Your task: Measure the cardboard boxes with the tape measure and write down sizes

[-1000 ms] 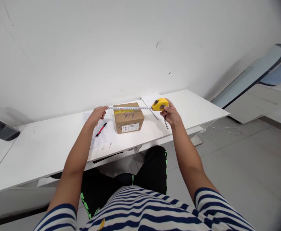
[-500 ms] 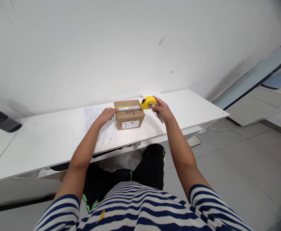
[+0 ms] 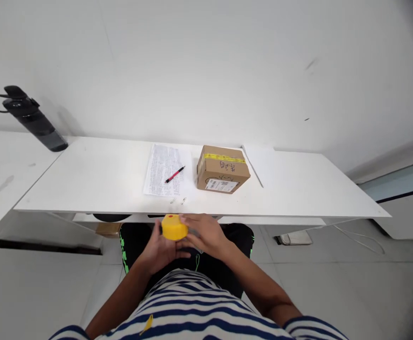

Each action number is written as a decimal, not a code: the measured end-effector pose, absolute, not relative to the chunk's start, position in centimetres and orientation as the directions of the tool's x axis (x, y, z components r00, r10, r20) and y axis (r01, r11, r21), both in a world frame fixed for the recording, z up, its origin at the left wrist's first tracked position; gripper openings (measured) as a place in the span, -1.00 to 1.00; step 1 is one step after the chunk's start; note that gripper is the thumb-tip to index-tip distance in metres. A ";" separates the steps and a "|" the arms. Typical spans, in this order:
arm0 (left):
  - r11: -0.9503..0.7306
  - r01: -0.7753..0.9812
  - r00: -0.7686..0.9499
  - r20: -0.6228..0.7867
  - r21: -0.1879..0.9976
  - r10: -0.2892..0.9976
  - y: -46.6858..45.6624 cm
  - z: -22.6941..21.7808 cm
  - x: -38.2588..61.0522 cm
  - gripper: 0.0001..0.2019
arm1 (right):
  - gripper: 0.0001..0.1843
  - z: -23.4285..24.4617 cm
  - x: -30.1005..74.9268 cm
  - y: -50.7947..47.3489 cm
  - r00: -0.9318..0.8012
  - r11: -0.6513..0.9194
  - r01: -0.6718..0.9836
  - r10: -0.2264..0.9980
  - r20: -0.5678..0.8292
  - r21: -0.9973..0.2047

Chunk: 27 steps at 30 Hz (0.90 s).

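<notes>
The yellow tape measure (image 3: 174, 227) is over my lap, just in front of the table edge. My right hand (image 3: 206, 233) grips it from the right, with the fingers on its top and side. Below and to the left is my left hand (image 3: 160, 249), palm up, its thumb beside the case and its fingers stretched out; whether it touches the case is hard to tell. No blade shows out of the case. On the table sits a taped cardboard box (image 3: 223, 170) with a white label and handwriting, apart from both hands.
Left of the box, a red and black pen (image 3: 174, 174) lies on sheets of written paper (image 3: 160, 163). A black bottle (image 3: 38, 120) stands at the far left by the wall. Another white sheet (image 3: 263, 160) lies right of the box on the white table (image 3: 96, 184).
Both hands have come off the box and drawn back over my lap with the tape measure. Its blade, stretched across the box top before, no longer shows. The view has turned left.
</notes>
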<state>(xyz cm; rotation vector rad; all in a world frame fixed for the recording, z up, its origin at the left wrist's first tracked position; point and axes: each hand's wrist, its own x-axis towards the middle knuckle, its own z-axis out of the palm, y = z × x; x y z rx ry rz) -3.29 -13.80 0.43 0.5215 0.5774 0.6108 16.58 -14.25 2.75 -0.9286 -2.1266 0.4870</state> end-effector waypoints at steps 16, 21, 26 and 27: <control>0.446 -0.539 0.171 -0.426 0.715 0.888 -16.0 2.0 -13.5 -0.59 | -0.66 3.6 15.3 9.5 -0.364 0.375 0.905 0.927 -0.093 0.203; 0.227 -0.319 0.060 -0.220 0.920 0.974 -12.3 2.2 -10.9 -0.53 | -0.66 1.8 17.8 8.3 -0.297 0.312 0.939 0.947 0.120 -0.145; -0.285 0.270 0.118 0.262 0.920 0.958 -0.6 4.2 -6.2 -0.59 | -0.49 -1.0 18.8 5.8 -0.049 0.259 0.444 0.963 0.266 -0.858; -0.354 0.370 0.130 0.330 0.859 0.935 2.1 4.1 -5.1 -0.58 | -0.44 -1.6 18.6 5.4 -0.022 0.233 0.371 0.970 0.242 -0.899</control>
